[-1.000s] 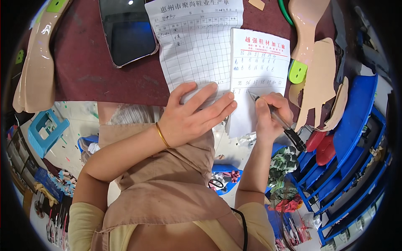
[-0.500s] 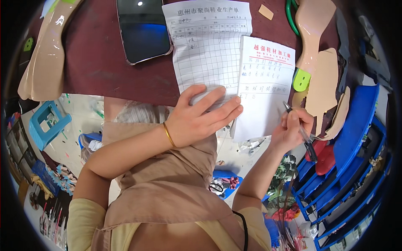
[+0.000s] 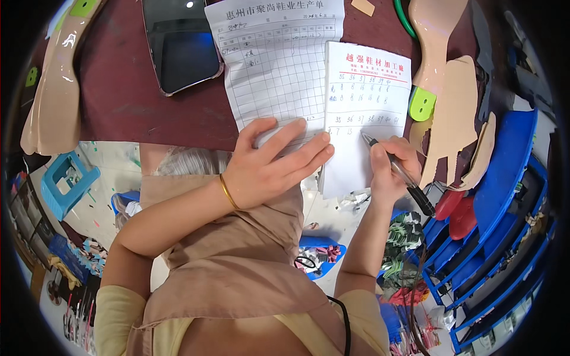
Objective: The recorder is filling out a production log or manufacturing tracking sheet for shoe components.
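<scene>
Right hand [image 3: 395, 169] is curled tight around a dark pen [image 3: 396, 172], tip down on the small white slip with the red heading [image 3: 368, 95], touching the paper low in the handwritten rows. The barrel runs back toward five o'clock, past the knuckles. The slip lies at one o'clock from the picture's middle, its lower end hanging off the edge of the dark red worktop [image 3: 119, 101].

Left hand [image 3: 270, 166] lies flat and spread, fingers stretched toward two o'clock, gripping nothing, just pressing down on the lower edge of the larger gridded sheet [image 3: 273, 59], fingertips reaching the slip's left border. A thin gold bangle [image 3: 227, 191] sits on that wrist.

The gridded sheet sits at twelve o'clock, just beside the slip and overlapping it slightly. At eleven o'clock from it, a dark phone [image 3: 181, 44] lies face up on the worktop, screen off. Beige shoe-shaped pieces [image 3: 451, 118] lie at three o'clock from the slip, one with a bright green tag [image 3: 421, 104]. Another beige piece [image 3: 53, 101] rests far out at nine o'clock. Blue racks [image 3: 504, 196] stand at four o'clock; a blue plastic stool [image 3: 65, 181] down on the floor at eight o'clock
</scene>
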`<state>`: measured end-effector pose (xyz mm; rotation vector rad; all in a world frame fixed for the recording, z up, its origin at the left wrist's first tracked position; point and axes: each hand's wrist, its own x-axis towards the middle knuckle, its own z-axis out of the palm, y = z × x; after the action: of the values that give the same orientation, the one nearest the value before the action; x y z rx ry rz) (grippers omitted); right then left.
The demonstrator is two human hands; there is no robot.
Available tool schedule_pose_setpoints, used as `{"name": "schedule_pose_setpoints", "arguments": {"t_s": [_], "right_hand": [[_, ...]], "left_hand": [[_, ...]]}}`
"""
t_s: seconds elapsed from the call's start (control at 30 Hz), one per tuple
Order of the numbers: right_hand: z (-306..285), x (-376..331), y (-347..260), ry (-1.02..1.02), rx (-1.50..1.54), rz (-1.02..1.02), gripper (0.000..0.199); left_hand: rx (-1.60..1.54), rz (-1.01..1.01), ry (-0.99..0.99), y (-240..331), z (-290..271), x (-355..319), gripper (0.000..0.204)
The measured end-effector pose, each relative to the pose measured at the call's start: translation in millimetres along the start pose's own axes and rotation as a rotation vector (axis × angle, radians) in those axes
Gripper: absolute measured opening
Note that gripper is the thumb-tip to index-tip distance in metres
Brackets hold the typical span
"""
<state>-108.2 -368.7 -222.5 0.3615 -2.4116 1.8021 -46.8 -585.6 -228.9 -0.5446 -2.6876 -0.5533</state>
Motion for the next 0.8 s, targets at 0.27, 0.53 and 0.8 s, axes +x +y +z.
{"name": "schedule_pose_setpoints", "arguments": {"t_s": [0.27, 0.53, 0.8], "right_hand": [[1.0, 3.6, -3.1, -0.014, -0.107, -0.052, 0.014], [-0.1, 2.8, -3.2, -0.012, -0.075, -0.042, 0.013], [-1.4, 1.2, -1.9, 0.0, -0.093, 0.012, 0.013]], "left_hand": [[-0.007, -0.003, -0.015, 0.7, -0.4, 0.1, 0.03], [-0.011, 0.004, -0.013, -0.1, -0.9, 0.3, 0.03], [-0.019, 0.0, -0.015, 0.1, 0.1, -0.4, 0.03]]}}
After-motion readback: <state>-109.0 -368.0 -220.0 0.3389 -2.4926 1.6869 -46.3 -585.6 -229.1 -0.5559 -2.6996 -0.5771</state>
